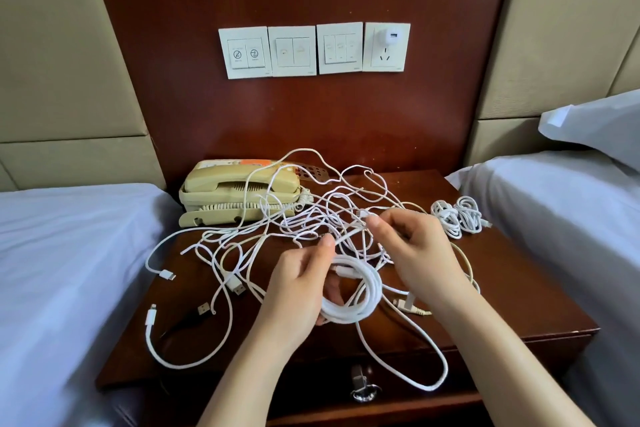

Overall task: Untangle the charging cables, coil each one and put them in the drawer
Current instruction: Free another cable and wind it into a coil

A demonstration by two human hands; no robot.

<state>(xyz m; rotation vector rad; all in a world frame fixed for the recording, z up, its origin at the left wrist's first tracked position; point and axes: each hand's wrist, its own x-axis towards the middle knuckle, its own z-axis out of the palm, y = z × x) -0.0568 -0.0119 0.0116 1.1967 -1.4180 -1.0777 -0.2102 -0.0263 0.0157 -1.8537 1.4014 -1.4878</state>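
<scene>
Coiling is under way on one cable: the left hand [298, 284] holds a half-made coil [375, 288], its grip curled round the loops, low above the front of the bench [502, 288]. The right hand [415, 250] pinches a free strand just behind it, which seems to belong to the same cable.

Two finished coils [467, 215] lie side by side at the back right of the bench, so I judge that a part of the work is done and the bigger part is left. The tangle [304, 218] is spread over the middle and left of the bench (how many cables it contains I cannot tell), with several plugs lying loose at the left. The drawer [311, 388] under the top is closed, so no coil has gone in yet.

A loop [433, 381] hangs over the front edge before the drawer and may catch when it opens. Some strands lie over the telephone [239, 194] at the back left. The left bed [69, 253] and the right bed [554, 218] stand close to the bench.
</scene>
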